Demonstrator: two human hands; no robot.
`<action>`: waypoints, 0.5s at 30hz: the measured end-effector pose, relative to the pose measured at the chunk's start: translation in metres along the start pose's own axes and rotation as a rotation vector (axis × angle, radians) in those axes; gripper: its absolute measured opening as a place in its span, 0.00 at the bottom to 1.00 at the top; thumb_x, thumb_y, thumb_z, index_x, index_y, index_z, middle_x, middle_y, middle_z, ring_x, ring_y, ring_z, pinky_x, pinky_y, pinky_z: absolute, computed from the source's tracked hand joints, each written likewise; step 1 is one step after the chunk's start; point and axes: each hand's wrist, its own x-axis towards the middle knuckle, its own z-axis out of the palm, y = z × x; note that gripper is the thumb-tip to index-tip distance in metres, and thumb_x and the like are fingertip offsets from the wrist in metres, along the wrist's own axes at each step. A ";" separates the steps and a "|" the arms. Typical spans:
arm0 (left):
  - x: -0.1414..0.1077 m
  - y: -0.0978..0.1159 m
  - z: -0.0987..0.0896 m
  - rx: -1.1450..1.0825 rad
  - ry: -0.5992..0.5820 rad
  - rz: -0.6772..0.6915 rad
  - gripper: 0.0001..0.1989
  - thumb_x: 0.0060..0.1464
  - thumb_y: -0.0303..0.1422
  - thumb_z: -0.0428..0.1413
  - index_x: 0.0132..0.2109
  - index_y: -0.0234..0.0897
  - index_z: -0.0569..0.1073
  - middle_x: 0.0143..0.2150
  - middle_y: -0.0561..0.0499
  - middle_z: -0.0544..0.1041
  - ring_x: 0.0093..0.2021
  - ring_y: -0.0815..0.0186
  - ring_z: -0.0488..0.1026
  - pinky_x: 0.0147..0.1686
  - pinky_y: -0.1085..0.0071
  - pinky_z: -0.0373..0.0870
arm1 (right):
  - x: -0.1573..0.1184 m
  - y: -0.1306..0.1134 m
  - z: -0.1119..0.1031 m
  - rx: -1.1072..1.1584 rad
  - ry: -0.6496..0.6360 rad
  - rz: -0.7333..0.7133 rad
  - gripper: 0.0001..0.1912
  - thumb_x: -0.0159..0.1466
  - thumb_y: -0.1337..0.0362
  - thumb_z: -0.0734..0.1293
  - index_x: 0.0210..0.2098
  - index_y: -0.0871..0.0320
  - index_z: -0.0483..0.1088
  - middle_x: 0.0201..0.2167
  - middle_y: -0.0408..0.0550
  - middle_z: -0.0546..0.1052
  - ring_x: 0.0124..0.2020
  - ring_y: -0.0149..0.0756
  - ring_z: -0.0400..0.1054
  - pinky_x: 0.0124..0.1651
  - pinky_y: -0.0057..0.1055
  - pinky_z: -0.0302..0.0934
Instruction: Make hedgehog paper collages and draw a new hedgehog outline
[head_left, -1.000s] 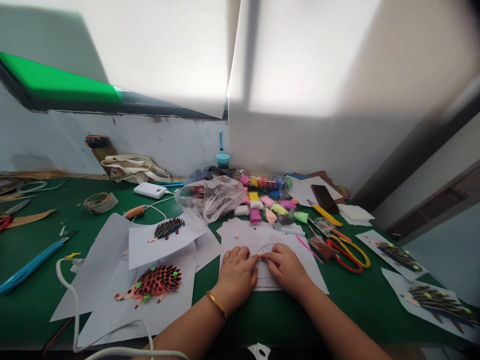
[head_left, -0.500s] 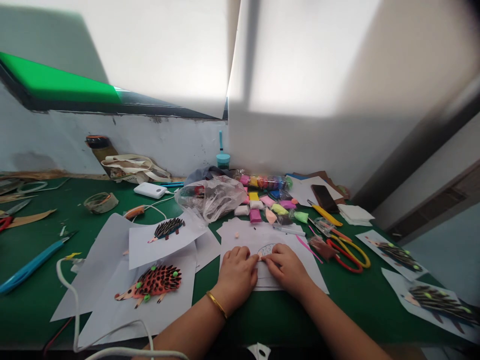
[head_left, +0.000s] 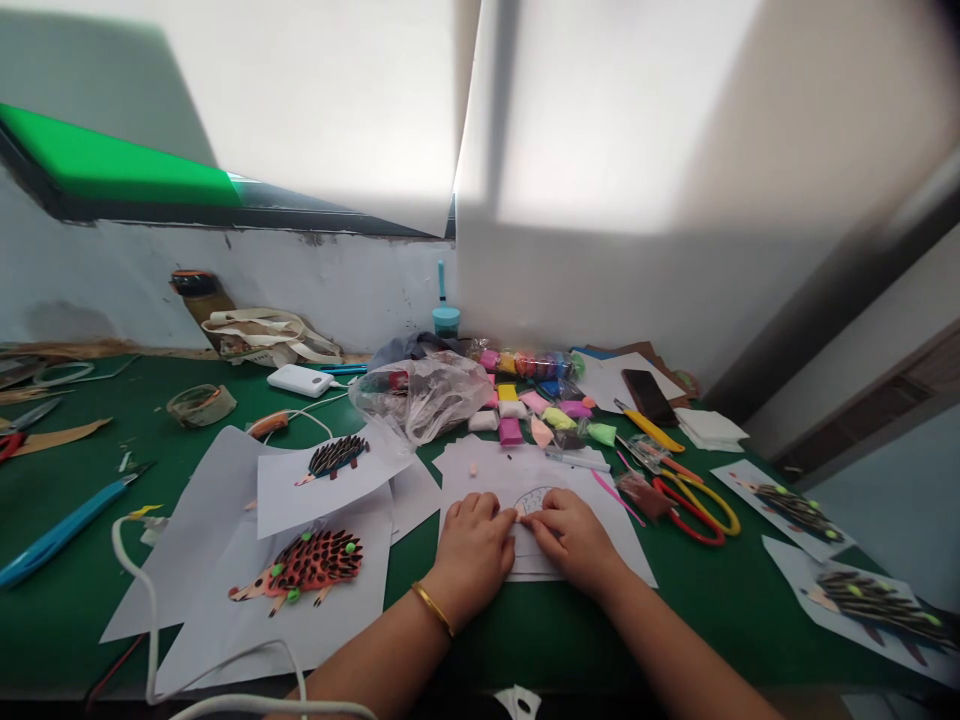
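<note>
On a white sheet of paper (head_left: 637,560) lies a drawn hedgehog-like outline (head_left: 534,496) with small curved marks inside. A flattened bit of peach clay (head_left: 520,511) sits at the outline's left end. My left hand (head_left: 474,550) has curled fingers, with its index finger and thumb side pressed at that clay. From the other side my right hand (head_left: 576,540) pinches at the clay's edge and partly covers the drawing. The fingertips hide most of the clay. A tiny peach clay ball (head_left: 473,470) rests on the sheet above my left hand.
Several colored clay packets (head_left: 511,431) lie behind the paper beside a clear plastic bag (head_left: 420,395). To the right are red-and-yellow-handled scissors (head_left: 709,505), a yellow cutter (head_left: 651,428) and a phone (head_left: 648,396). Finished hedgehog pictures (head_left: 319,560) and a white cable (head_left: 154,620) are left.
Both hands stay at almost the same spot on the paper. My fingers shift only very slightly around the peach clay; everything else is still.
</note>
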 end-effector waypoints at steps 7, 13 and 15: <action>0.000 0.000 0.000 -0.006 -0.004 -0.001 0.13 0.57 0.33 0.54 0.50 0.47 0.71 0.44 0.49 0.69 0.47 0.58 0.64 0.48 0.61 0.60 | -0.001 0.000 -0.002 0.053 0.011 0.012 0.15 0.66 0.63 0.60 0.41 0.52 0.79 0.32 0.48 0.70 0.37 0.37 0.64 0.41 0.35 0.59; 0.000 -0.001 0.000 0.004 -0.003 0.000 0.13 0.57 0.33 0.54 0.50 0.48 0.71 0.44 0.51 0.68 0.47 0.59 0.64 0.48 0.61 0.60 | 0.000 -0.002 0.000 -0.015 -0.008 0.002 0.14 0.66 0.62 0.61 0.34 0.52 0.80 0.30 0.48 0.69 0.36 0.37 0.63 0.40 0.34 0.58; 0.000 -0.001 0.000 0.003 -0.019 -0.002 0.14 0.57 0.33 0.55 0.50 0.47 0.71 0.44 0.50 0.68 0.48 0.59 0.64 0.48 0.61 0.60 | 0.000 -0.001 0.000 0.005 0.006 0.007 0.16 0.66 0.62 0.61 0.31 0.54 0.79 0.30 0.48 0.70 0.35 0.36 0.63 0.40 0.34 0.58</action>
